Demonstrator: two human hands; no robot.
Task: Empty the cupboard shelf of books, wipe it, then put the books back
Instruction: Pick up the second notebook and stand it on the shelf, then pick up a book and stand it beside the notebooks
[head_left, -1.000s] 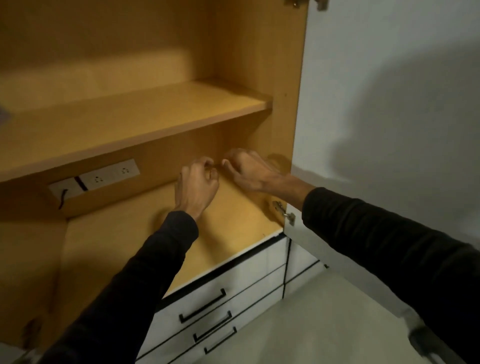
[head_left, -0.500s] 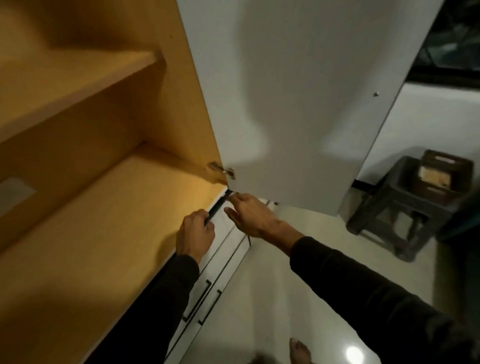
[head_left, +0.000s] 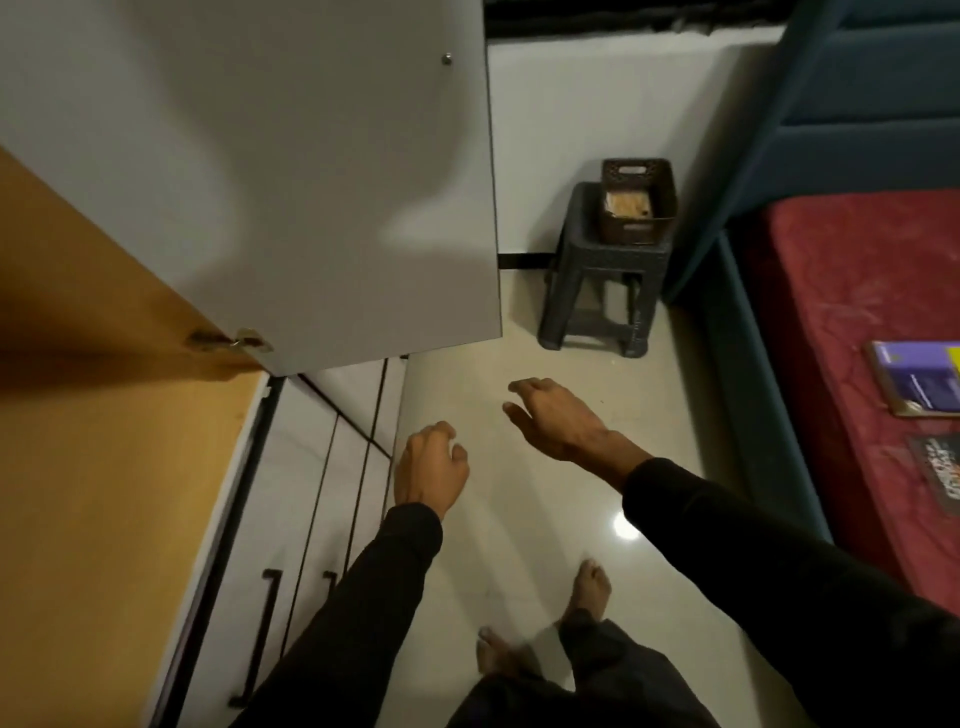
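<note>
The wooden cupboard shelf (head_left: 114, 467) lies bare at the left, under the open white door (head_left: 291, 171). My left hand (head_left: 428, 467) hangs over the floor beside the drawers, fingers loosely curled, holding nothing. My right hand (head_left: 556, 415) reaches out over the floor with fingers relaxed and empty. A purple book (head_left: 919, 384) and a dark book (head_left: 940, 467) lie on the red bed (head_left: 831, 322) at the right.
White drawers with black handles (head_left: 322, 493) sit below the shelf. A dark stool (head_left: 602, 280) carrying a brown basket (head_left: 639, 202) stands by the wall. My bare feet (head_left: 587, 592) are on the glossy floor. A blue bed frame (head_left: 737, 322) borders the mattress.
Both hands have come out of the cupboard and away from the shelf's front edge, now over the floor. The view has swung right and down toward the bed.
</note>
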